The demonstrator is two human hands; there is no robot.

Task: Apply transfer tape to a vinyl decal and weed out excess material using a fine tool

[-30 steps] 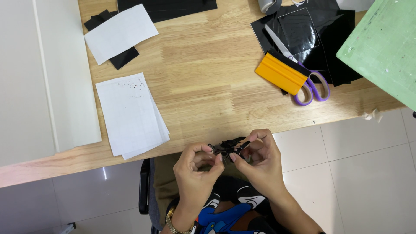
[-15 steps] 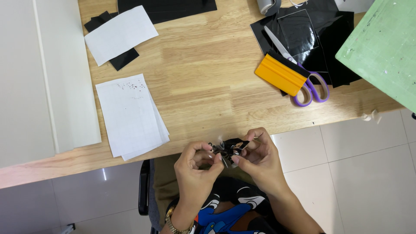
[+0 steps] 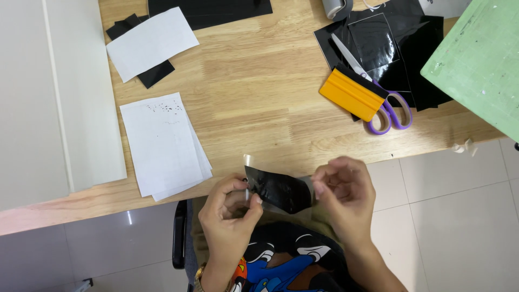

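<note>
A wide light-wood tabletop [image 3: 254, 92] fills the upper part of the overhead view and serves as the landmark for everything else. Off its left edge stands a pale grey-white panel [image 3: 48, 97]. Over its upper right corner lies a tilted pale green cutting mat [image 3: 481, 59]. On the tabletop's right side rests a spread of glossy black film sheets [image 3: 411, 59], and a long black sheet [image 3: 216, 11] lies along its far edge. On its left part sits a stack of white paper sheets [image 3: 162, 146] speckled with small dark dots, and beyond that, toward the far left corner, a single white paper [image 3: 151, 43] covers small black scraps [image 3: 154, 73]. On the right side, touching the black film sheets, lie a yellow plastic squeegee [image 3: 351, 94] and purple-handled scissors [image 3: 378, 92], the squeegee overlapping the scissors.

Just off the tabletop's near edge, above the person's lap, a small glossy black film piece [image 3: 278, 190] with a clear backing strip is held stretched between two hands. The left hand [image 3: 230, 213] pinches its left edge, fingers narrowly closed on it. The right hand [image 3: 343, 194] pinches its right edge, thumb and fingertips pressed together on the film.
</note>
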